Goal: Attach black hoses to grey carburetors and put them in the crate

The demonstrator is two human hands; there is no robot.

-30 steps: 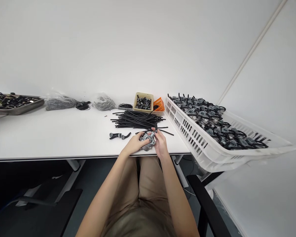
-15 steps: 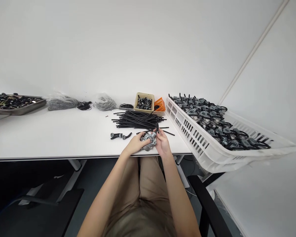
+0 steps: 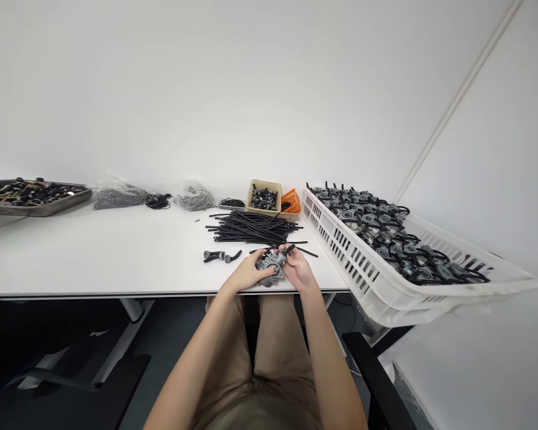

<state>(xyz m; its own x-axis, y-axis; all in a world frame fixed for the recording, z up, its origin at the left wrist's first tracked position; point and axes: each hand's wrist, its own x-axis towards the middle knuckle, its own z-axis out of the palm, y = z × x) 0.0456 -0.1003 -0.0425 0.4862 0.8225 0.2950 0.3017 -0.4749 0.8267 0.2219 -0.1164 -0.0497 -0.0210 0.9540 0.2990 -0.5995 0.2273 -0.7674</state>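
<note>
A silver metal carburetor (image 3: 270, 268) is held near the front edge of the white table (image 3: 116, 257). My left hand (image 3: 247, 273) is closed around its left side, thumb across the front. At its upper right, my right hand (image 3: 298, 269) pinches a short black rubber piece (image 3: 289, 249) against the carburetor; where the two meet is partly hidden by the fingers. Just left of my hands lie a few short black elbow pieces with grey round ends (image 3: 214, 256). Behind the carburetor is a pile of black rubber hoses (image 3: 253, 227).
To the right stands a white plastic crate (image 3: 341, 251) filled with similar carburetors (image 3: 385, 233). Along the wall are a beige bin (image 3: 263, 211) of small parts, an orange basket (image 3: 291, 201), clear bags (image 3: 192, 196) and a metal tray (image 3: 54, 207). A black armrest (image 3: 376, 376) is at lower right.
The black rubber piece has gone from standing upright to leaning right, and my right fingers have shifted round it. The whole view has tilted slightly, so the table sits lower.
</note>
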